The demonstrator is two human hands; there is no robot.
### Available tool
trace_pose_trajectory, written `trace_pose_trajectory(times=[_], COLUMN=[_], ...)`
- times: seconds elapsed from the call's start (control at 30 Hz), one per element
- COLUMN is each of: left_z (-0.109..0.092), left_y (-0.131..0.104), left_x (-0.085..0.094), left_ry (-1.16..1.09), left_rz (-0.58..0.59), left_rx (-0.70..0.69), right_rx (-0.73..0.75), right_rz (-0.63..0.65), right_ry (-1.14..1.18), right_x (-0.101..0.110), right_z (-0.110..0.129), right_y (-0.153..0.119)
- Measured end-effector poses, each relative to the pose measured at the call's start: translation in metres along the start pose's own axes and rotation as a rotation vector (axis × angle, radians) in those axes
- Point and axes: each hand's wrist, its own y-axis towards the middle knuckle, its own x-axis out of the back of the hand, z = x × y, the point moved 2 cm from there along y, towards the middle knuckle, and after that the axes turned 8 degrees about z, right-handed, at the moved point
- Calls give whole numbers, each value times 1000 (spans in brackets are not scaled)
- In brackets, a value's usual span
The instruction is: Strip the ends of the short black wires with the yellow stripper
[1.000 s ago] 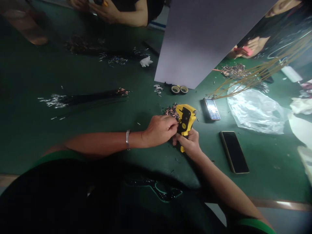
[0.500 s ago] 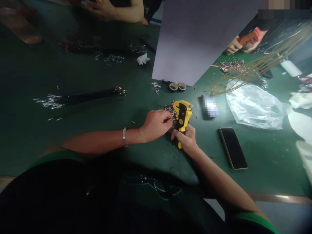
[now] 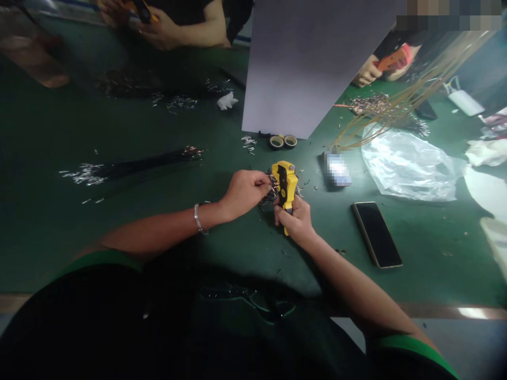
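Observation:
My right hand (image 3: 295, 219) is wrapped round the handles of a yellow and black wire stripper (image 3: 285, 184), its head pointing up and away from me. Just left of the tool, my left hand (image 3: 246, 194) is closed in a pinch, with what looks like a thin dark wire at the fingertips. Behind those fingertips and under the tool lies a pile of short wires with coppery ends (image 3: 273, 194), partly hidden by both hands and the stripper.
Farther left lies a bundle of black wires (image 3: 146, 159). Two tape rolls (image 3: 276, 142) sit below a grey-white panel (image 3: 295, 68). To the right are a phone (image 3: 377, 235), a clear plastic bag (image 3: 407, 163) and long yellowish wires (image 3: 400, 108). Co-workers' hands (image 3: 366, 73) hold an orange tool across the table.
The view has shifted slightly. My left hand has drawn a little away from the wire stripper, and the stripper stands more upright in my right hand.

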Motion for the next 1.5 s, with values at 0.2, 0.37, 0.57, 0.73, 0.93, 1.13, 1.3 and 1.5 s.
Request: trace_pose_trajectory(times=[0.2,0.37,0.57,0.73,0.93,1.13,1.3,1.5], left_z=[-7,-11,-18,-18,-19,-25,-25,-22], left_y=[7,15,22,25,25,23,24,26], left_x=[14,27,43,44,42,42,43,42], left_ry=[27,5,-40,-75,-116,-243,-307,-341], left_rz=[24,16,39,72,102,162,177,221], left_rx=[41,23,38,55,72,191,241,262], right_rx=[-44,-27,-21,-12,18,38,46,38], right_rz=[90,269,471,522,578,587,593,591], right_ry=[186,382,420,397,360,358,331,339], right_x=[8,26,37,39,39,39,39,38], right_z=[-1,-2,-1,3,4,2,5,8], right_y=[2,3,7,5,3,3,3,3])
